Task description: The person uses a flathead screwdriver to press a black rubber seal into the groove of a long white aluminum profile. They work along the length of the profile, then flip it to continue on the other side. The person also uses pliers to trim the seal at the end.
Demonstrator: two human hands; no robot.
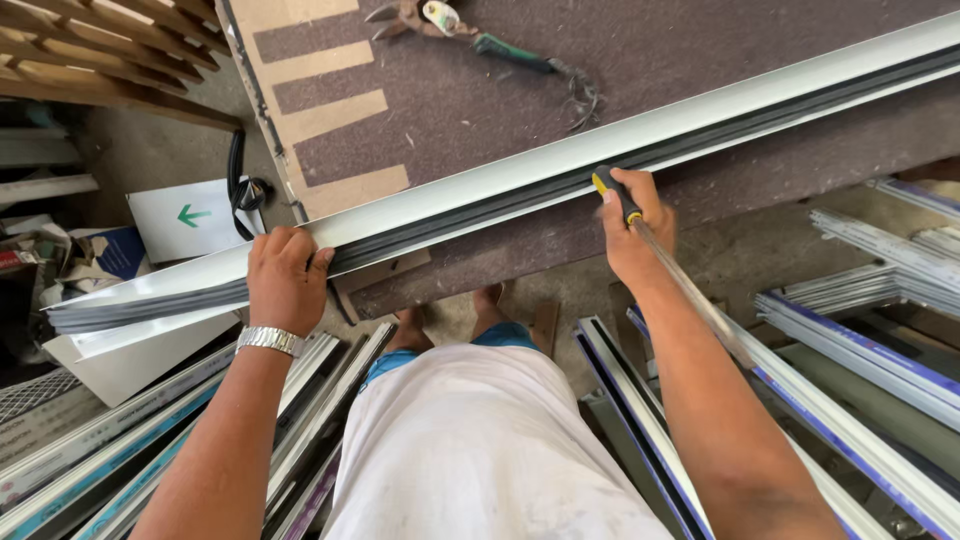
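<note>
Here, left hand (287, 280) clamped over the near edge of a long white window-frame profile (520, 185), fingers curled shut around it. Right hand (635, 225) closed in a fist on a yellow-and-black tool handle (617, 194), pressed against the profile's dark channel. Lying diagonally across the brown felt-covered workbench (480, 100), overhanging at left. Probably light yet stiff, smooth-faced and slippery; best gripped along the edge near mid-length.

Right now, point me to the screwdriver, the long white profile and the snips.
screwdriver (618, 196), head view, on the black-and-yellow handle above the right hand's grip.
white profile (640, 135), head view, on its white upper flange near mid-length.
snips (510, 50), head view, on the green handle, top of the bench.
</note>
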